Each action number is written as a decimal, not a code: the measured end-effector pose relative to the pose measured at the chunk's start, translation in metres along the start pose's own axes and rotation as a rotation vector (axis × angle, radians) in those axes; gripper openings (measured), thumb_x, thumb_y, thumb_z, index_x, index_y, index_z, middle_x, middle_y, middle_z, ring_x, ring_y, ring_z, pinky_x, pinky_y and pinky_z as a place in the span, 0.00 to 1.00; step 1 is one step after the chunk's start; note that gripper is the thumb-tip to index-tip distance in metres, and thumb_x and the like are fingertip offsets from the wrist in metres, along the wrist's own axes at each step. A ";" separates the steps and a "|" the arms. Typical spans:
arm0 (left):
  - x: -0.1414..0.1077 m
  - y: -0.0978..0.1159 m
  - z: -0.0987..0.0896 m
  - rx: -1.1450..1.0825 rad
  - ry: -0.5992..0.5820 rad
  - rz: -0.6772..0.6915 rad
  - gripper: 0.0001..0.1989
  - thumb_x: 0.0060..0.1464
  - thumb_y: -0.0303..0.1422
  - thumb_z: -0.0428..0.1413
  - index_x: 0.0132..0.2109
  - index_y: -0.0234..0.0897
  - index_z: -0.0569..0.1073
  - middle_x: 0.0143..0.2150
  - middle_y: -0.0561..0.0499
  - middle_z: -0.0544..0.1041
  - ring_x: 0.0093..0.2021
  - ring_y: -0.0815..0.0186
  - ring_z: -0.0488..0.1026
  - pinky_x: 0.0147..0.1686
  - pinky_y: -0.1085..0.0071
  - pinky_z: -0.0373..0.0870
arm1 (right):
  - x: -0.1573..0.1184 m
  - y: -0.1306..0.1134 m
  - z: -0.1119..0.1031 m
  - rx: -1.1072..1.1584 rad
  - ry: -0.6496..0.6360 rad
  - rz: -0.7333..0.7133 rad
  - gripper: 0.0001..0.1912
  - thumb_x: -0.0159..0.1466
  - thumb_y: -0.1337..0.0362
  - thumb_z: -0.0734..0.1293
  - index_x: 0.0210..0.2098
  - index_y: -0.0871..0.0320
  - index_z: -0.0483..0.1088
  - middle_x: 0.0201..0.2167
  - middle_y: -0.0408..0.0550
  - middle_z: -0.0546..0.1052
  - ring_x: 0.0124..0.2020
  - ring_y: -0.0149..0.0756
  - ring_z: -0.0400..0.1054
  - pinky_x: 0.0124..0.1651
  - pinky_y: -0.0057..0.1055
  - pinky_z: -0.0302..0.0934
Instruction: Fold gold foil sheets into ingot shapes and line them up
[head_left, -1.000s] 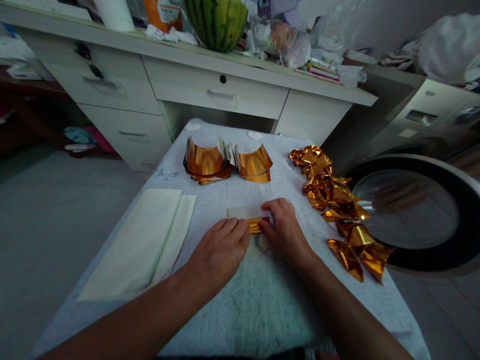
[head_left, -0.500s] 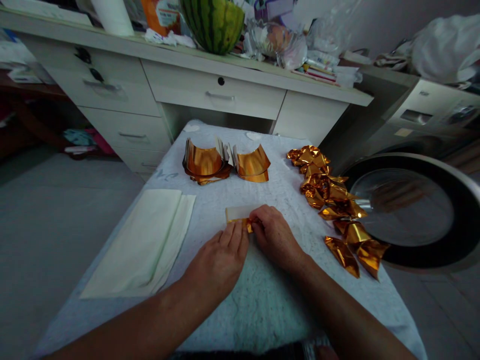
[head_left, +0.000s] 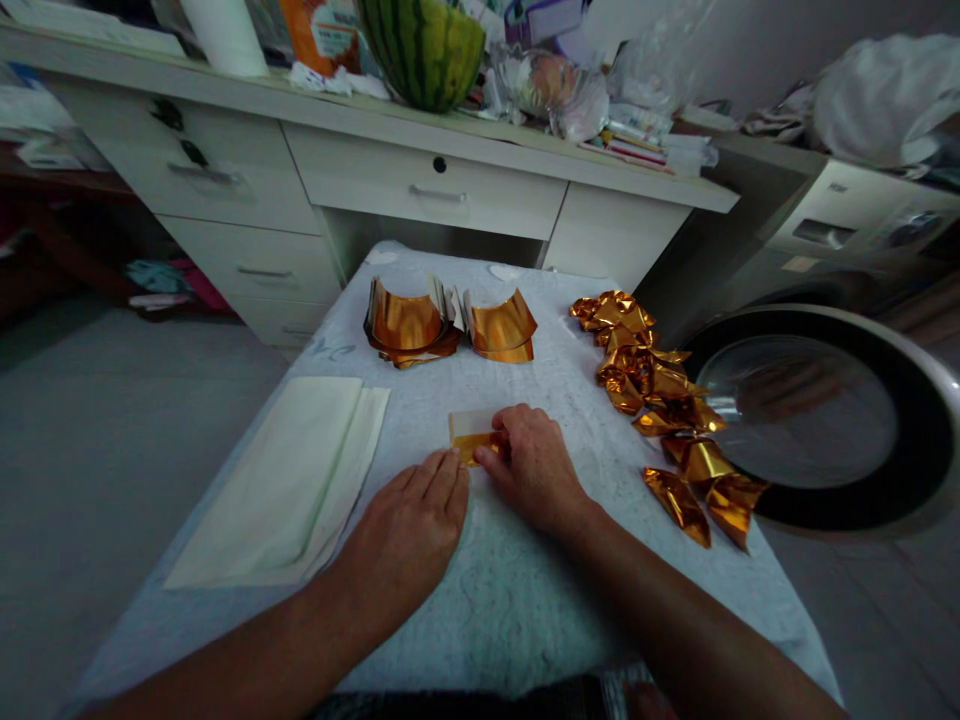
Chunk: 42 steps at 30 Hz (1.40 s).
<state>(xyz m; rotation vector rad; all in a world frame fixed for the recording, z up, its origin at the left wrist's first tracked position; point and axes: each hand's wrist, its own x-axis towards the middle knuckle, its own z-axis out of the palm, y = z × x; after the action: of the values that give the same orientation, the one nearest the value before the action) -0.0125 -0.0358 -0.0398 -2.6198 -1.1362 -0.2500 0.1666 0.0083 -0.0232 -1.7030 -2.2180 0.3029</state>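
Note:
A small piece of gold foil paper [head_left: 474,440] with a pale upper part lies on the cloth between my hands. My left hand [head_left: 421,515] lies palm down, its fingers pressed together, with the fingertips at the foil's lower left edge. My right hand [head_left: 536,462] pinches the foil's right side between thumb and curled fingers. Curved stacks of gold sheets [head_left: 409,322] stand beyond the hands. Several folded gold foil pieces [head_left: 637,370] form a row on the right. A stack of pale paper sheets [head_left: 292,470] lies on the left.
The cloth-covered table [head_left: 450,630] stands before a white drawer cabinet [head_left: 360,165]. On the cabinet top are a cut watermelon [head_left: 426,50], a white roll [head_left: 225,35] and plastic bags. To the right, a washing machine's round door [head_left: 919,420] hangs open beside the table.
My left hand has slid slightly left and down along the foil. My right thumb has moved left onto the foil's lower part, where more of the gold now shows.

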 end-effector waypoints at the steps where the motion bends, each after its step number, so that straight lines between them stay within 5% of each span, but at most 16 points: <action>1: 0.000 0.000 0.000 -0.006 -0.007 -0.005 0.25 0.54 0.14 0.42 0.54 0.24 0.74 0.55 0.31 0.76 0.54 0.49 0.75 0.49 0.54 0.76 | 0.000 -0.001 0.001 -0.021 0.004 0.005 0.13 0.63 0.57 0.67 0.42 0.59 0.68 0.40 0.52 0.73 0.42 0.45 0.64 0.45 0.39 0.56; 11: 0.004 -0.004 -0.003 0.011 -0.032 0.055 0.23 0.51 0.14 0.45 0.51 0.21 0.75 0.53 0.29 0.77 0.51 0.48 0.77 0.46 0.55 0.78 | -0.002 -0.001 -0.003 -0.007 -0.019 0.022 0.27 0.63 0.57 0.67 0.58 0.57 0.61 0.46 0.55 0.72 0.46 0.48 0.64 0.48 0.43 0.56; 26: 0.002 -0.006 -0.003 0.035 -0.022 0.064 0.24 0.52 0.14 0.44 0.51 0.24 0.76 0.53 0.30 0.77 0.52 0.50 0.77 0.47 0.57 0.78 | -0.006 0.047 -0.024 -0.062 -0.104 0.111 0.45 0.60 0.54 0.70 0.71 0.53 0.47 0.47 0.56 0.69 0.46 0.51 0.63 0.48 0.44 0.55; 36: -0.001 -0.010 -0.001 0.027 0.109 0.093 0.22 0.52 0.14 0.43 0.48 0.20 0.78 0.50 0.28 0.79 0.48 0.49 0.79 0.42 0.57 0.80 | -0.005 0.058 -0.032 0.083 -0.140 0.074 0.42 0.60 0.64 0.69 0.69 0.56 0.48 0.46 0.54 0.69 0.46 0.46 0.63 0.51 0.44 0.57; 42: 0.006 -0.011 -0.006 -0.008 0.089 0.088 0.20 0.52 0.15 0.44 0.44 0.21 0.78 0.47 0.29 0.79 0.44 0.48 0.79 0.40 0.55 0.80 | -0.009 0.056 -0.034 0.302 0.071 -0.004 0.24 0.56 0.73 0.65 0.51 0.57 0.61 0.42 0.50 0.68 0.43 0.41 0.64 0.47 0.38 0.59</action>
<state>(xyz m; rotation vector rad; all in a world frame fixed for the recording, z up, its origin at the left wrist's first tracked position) -0.0170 -0.0259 -0.0306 -2.6292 -0.9906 -0.3488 0.2318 0.0137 -0.0131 -1.5233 -2.0063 0.5378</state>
